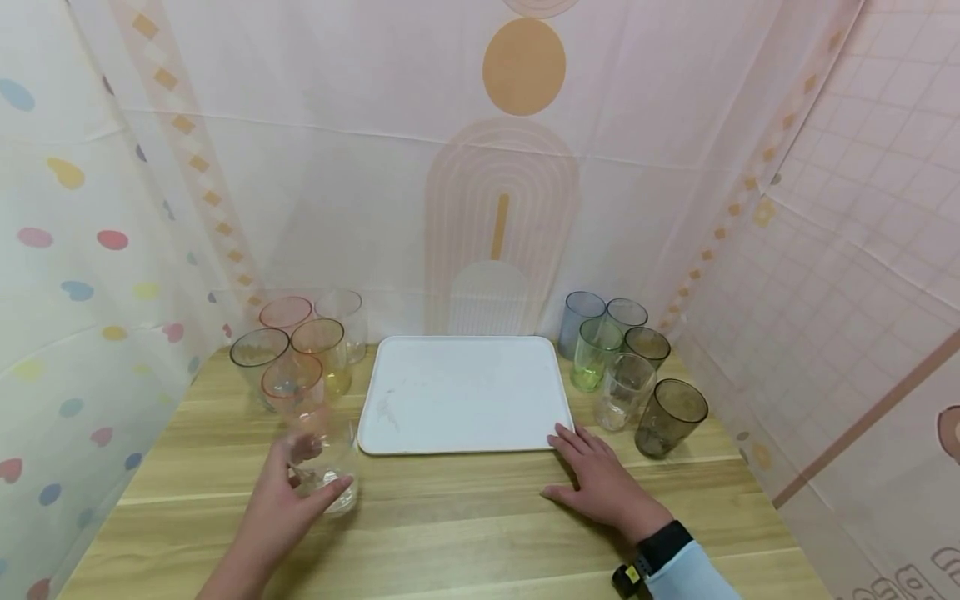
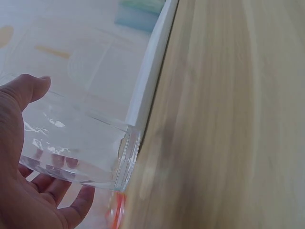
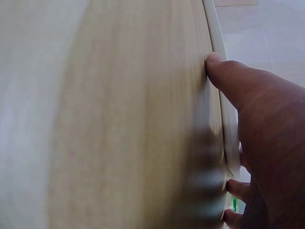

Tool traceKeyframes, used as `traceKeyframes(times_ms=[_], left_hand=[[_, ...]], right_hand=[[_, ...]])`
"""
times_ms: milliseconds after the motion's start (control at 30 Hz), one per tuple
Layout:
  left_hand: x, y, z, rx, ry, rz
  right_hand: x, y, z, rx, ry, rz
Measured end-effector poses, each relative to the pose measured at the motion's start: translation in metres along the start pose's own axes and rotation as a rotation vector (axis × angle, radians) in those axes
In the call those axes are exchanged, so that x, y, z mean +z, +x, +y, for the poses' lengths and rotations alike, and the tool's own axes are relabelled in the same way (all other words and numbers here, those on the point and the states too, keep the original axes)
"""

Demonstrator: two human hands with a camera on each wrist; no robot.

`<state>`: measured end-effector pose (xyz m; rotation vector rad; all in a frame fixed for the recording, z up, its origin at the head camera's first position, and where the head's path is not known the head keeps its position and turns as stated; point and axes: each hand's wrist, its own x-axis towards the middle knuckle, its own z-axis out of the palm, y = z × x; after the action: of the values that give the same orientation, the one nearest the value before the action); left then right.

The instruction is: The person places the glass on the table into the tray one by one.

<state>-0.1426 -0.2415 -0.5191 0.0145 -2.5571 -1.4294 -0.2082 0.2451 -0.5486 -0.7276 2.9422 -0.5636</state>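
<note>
**Left hand on a clear glass beside the white tray**

The wooden surface (image 1: 480, 517) fills most of both wrist views, blurred, so its grain is hard to read there. On it lies the white tray (image 1: 461, 392), bare inside; the left wrist view shows only its near edge, and the right wrist view only a thin strip of rim.

Left of the tray stands a group of tinted glasses (image 1: 300, 342), overlapping so that their edges are hard to separate. Right of the tray stands a second group (image 1: 626, 367), the dark glass (image 1: 670, 417) nearest the front.

The right hand (image 1: 600, 479) lies flat on the surface, fingers spread and straight, fingertips touching the tray's near right corner; its forearm is cut off by the frame.

The left hand (image 1: 288, 500) has its grip curled around the clear glass (image 1: 322, 458), thumb on one side and fingers showing through the wall. The glass is just off the tray's near left corner; whether its base touches the surface cannot be told.
</note>
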Motion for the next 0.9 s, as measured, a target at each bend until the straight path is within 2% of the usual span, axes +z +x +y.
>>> traceKeyframes(times_ms=[267,533,833,900], left_hand=[[0.022,0.018,0.019,0.022,-0.080,-0.004],[0.035,0.056,0.035,0.032,-0.137,-0.014],[0.057,0.106,0.026,0.006,-0.198,0.005],[0.059,0.117,0.026,-0.011,-0.182,0.008]], right_hand=[[0.002,0.000,0.003,-0.005,0.005,0.002],[0.000,0.001,0.002,-0.007,0.004,-0.001],[0.000,0.001,0.003,-0.004,0.010,-0.004],[0.000,0.001,0.003,-0.001,0.012,-0.005]])
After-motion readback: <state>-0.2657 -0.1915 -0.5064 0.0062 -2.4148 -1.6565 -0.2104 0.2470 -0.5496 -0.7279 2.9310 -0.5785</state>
